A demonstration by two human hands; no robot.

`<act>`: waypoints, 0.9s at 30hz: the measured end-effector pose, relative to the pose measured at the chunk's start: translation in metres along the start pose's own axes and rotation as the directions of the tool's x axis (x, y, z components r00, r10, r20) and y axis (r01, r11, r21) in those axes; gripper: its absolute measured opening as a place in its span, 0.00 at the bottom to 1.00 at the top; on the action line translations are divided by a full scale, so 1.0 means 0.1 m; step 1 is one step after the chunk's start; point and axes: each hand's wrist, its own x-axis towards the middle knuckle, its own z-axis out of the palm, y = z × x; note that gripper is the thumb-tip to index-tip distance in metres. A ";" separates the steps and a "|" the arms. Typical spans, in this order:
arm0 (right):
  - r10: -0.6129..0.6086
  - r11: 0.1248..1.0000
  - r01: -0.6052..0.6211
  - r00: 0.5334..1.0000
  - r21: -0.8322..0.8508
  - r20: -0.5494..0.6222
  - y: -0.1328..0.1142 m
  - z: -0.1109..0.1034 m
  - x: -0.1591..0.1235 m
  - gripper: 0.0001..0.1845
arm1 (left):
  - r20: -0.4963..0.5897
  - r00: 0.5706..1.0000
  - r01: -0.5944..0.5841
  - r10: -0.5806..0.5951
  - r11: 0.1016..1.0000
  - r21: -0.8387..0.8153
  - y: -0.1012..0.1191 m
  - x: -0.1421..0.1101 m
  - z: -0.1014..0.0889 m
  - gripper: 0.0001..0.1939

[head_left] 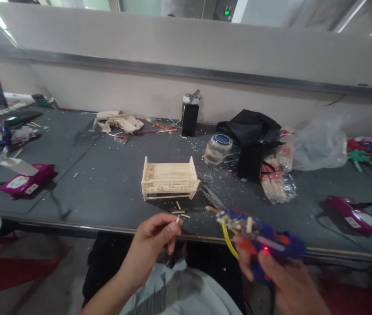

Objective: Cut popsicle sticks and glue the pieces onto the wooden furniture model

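the table's (pixel 100 192) near edge runs beneath the left grip (pixel 153 238), thumb and fingers pinching a short stick (pixel 177 220); the right grip (pixel 282 278) (a bit blurred) is wrapped around a blue glue gun (pixel 286 243). just past the edge lie loose sticks (pixel 178 212), then a slatted wooden frame (pixel 169 173), table surface stretching leftward, a jar (pixel 217 151) bounding the room behind right.
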 end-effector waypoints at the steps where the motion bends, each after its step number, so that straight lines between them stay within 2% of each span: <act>1: 0.037 0.998 -0.039 0.999 0.039 0.038 -0.02 0.12 -0.03 0.20 | 0.010 1.000 -0.003 0.003 1.000 0.005 0.02 0.01 0.00 0.10; 3: 0.010 0.999 -0.008 0.999 -0.042 0.034 -0.05 0.24 -0.02 0.21 | 0.026 1.000 -0.011 0.011 1.000 0.002 0.04 0.01 0.00 0.10; 5: -0.169 0.938 0.142 0.984 -0.316 -0.061 -0.04 0.19 0.09 0.19 | 0.037 0.999 -0.012 0.013 1.000 -0.025 0.05 0.00 -0.01 0.09; 6: -0.298 0.842 0.219 0.951 -0.494 -0.085 -0.02 0.10 0.19 0.17 | 0.049 0.999 -0.006 0.008 0.999 -0.046 0.04 -0.01 -0.02 0.08; 8: -0.476 0.555 0.286 0.879 -0.781 -0.016 0.05 -0.14 0.42 0.15 | 0.082 0.997 0.015 -0.007 0.996 -0.088 0.03 -0.02 -0.02 0.08; 9: -0.507 0.404 0.299 0.860 -0.864 0.061 0.11 -0.27 0.54 0.16 | 0.095 0.995 0.026 -0.016 0.994 -0.106 0.02 -0.03 -0.02 0.08; 11: -0.482 0.168 0.322 0.851 -0.932 0.207 0.25 -0.53 0.75 0.16 | 0.102 0.994 0.039 -0.026 0.991 -0.126 0.01 -0.04 0.00 0.08; 13: -0.413 0.017 0.323 0.864 -0.946 0.288 0.39 -0.74 0.89 0.18 | 0.096 0.995 0.043 -0.030 0.990 -0.135 0.00 -0.04 0.02 0.08; 14: -0.379 -0.015 0.318 0.876 -0.948 0.299 0.45 -0.80 0.92 0.19 | 0.095 0.995 0.045 -0.032 0.990 -0.137 0.00 -0.03 0.03 0.08; 16: -0.346 -0.002 0.322 0.888 -0.947 0.303 0.51 -0.87 0.93 0.21 | 0.095 0.995 0.050 -0.037 0.989 -0.141 -0.01 -0.02 0.05 0.08; 19: -0.405 0.144 0.406 0.856 -0.902 0.321 0.47 -0.80 0.80 0.25 | 0.092 0.995 0.059 -0.045 0.986 -0.159 -0.01 0.01 0.07 0.09; 21: -0.483 0.237 0.474 0.815 -0.848 0.320 0.39 -0.66 0.67 0.24 | 0.094 0.994 0.065 -0.049 0.982 -0.180 0.00 0.02 0.08 0.09; 22: -0.501 0.256 0.489 0.805 -0.834 0.318 0.35 -0.57 0.61 0.23 | 0.096 0.994 0.071 -0.053 0.979 -0.192 0.00 0.03 0.09 0.10; 24: -0.482 0.226 0.501 0.803 -0.835 0.352 0.30 -0.41 0.49 0.21 | 0.105 0.992 0.089 -0.067 0.971 -0.221 0.01 0.04 0.10 0.11; 27: -0.384 0.153 0.454 0.846 -0.878 0.370 0.31 -0.23 0.35 0.23 | 0.124 0.988 0.129 -0.098 0.953 -0.275 0.03 0.05 0.10 0.12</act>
